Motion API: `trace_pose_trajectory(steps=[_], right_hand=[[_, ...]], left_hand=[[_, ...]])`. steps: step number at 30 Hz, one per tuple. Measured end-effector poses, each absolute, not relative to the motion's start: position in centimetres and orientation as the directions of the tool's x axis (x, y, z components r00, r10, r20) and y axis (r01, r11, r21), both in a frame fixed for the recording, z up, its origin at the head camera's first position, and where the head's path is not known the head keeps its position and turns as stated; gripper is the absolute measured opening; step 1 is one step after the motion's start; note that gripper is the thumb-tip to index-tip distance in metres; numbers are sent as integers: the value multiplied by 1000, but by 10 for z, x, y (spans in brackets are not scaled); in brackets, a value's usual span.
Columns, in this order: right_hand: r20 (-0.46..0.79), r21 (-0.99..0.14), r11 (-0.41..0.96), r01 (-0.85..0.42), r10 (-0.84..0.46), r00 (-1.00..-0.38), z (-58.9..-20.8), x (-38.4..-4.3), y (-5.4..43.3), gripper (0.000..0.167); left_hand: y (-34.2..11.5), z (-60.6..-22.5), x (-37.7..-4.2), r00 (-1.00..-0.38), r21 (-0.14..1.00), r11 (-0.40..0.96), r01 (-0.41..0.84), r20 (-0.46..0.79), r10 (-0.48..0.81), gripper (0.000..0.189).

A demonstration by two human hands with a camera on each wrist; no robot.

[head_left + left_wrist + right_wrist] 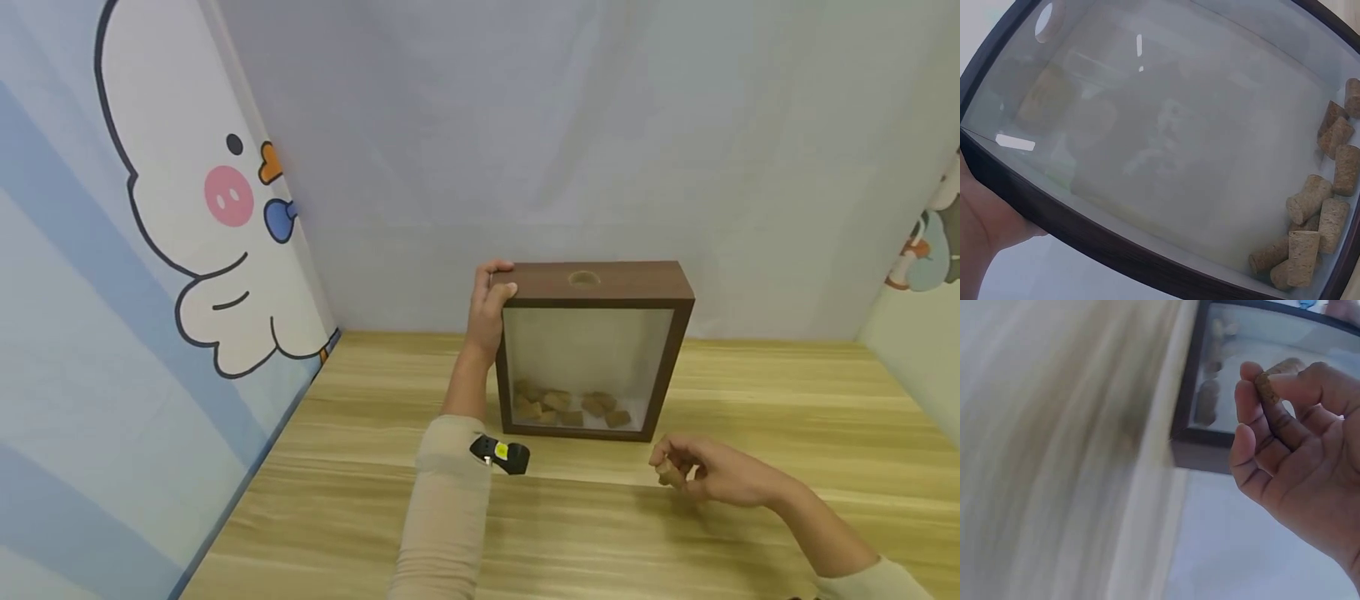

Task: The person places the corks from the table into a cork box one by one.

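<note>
A shadow box (637, 282) with a dark brown wooden frame and a clear front stands upright on the table. Its top has a round hole (584, 280). Several tapered cork stoppers (1304, 259) lie in a loose heap along the inside bottom. At the upper left corner, my left hand (486, 315) grips the frame, thumb in front and fingers over the top. My right hand (720, 475), low and in front of the box's lower right corner, pinches one cork stopper (1266, 389) between thumb and fingertips.
The box rests on a wood-grain table (360, 467). Behind it hangs a pale grey curtain (480, 167). On the left, a blue wall panel (97, 350) with a cartoon bird borders the table, and another printed panel (926, 250) is at the right.
</note>
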State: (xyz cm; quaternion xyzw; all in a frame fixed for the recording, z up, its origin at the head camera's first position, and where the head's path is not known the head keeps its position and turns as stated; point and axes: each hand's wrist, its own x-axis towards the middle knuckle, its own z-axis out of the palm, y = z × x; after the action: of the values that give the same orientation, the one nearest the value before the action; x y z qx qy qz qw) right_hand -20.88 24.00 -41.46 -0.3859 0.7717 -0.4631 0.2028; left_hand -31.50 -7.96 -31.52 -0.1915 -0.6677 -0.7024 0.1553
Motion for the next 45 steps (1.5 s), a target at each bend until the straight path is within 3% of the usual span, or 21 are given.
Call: trace_pose_trajectory(steps=[7, 19, 29, 37, 45], right_hand=[[88, -880, 251, -404, -749, -657, -396, -211, 222, 26], [336, -847, 92, -524, -671, -661, -356, -222, 197, 26], [430, -780, 188, -597, -532, -729, -311, -231, 187, 29], [522, -776, 168, -608, -371, -768, -273, -238, 173, 40], [461, -825, 230, -516, -251, -851, -246, -256, 162, 38]], left_hand=[[-81, -309, -316, -892, 894, -58, 444, 447, 65, 35], [-75, -306, -319, -909, 910, -63, 411, 414, 50, 27], [-69, -311, -323, -892, 890, -54, 452, 452, -6, 22], [-70, -308, -323, -879, 877, -53, 477, 477, 2, 24], [-67, -312, -325, -868, 866, -58, 497, 497, -18, 26]])
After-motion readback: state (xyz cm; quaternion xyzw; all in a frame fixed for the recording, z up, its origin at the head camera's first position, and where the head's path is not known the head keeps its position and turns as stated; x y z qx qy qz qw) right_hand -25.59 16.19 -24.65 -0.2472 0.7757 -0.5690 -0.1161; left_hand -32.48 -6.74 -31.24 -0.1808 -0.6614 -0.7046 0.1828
